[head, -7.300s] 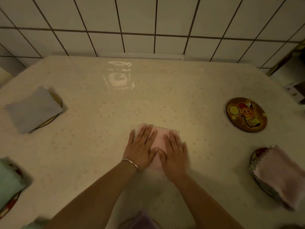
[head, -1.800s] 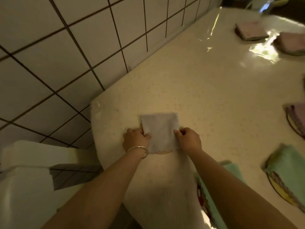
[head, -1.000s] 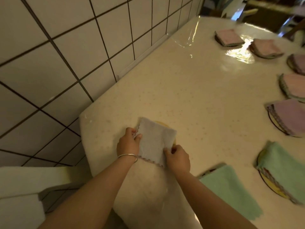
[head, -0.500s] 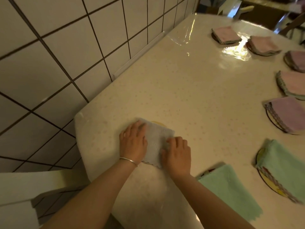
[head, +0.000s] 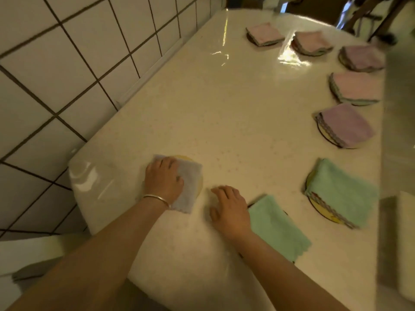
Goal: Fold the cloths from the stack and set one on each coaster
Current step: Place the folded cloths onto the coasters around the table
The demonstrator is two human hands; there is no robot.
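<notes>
Now left hand (head: 163, 180) flat, fingers spread, on the grey cloth (head: 188, 186); right hand (head: 229, 209) open, empty, beside it.

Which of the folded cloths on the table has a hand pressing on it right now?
The grey cloth by the tiled-wall corner, under the left hand. The right hand lies on bare table; the green, purple and pink cloths lie untouched.

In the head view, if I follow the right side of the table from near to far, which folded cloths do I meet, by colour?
Near green cloth → second green cloth → purple cloth → pink cloth → purple cloth by the table's edge → two far pink cloths, side by side.
</notes>
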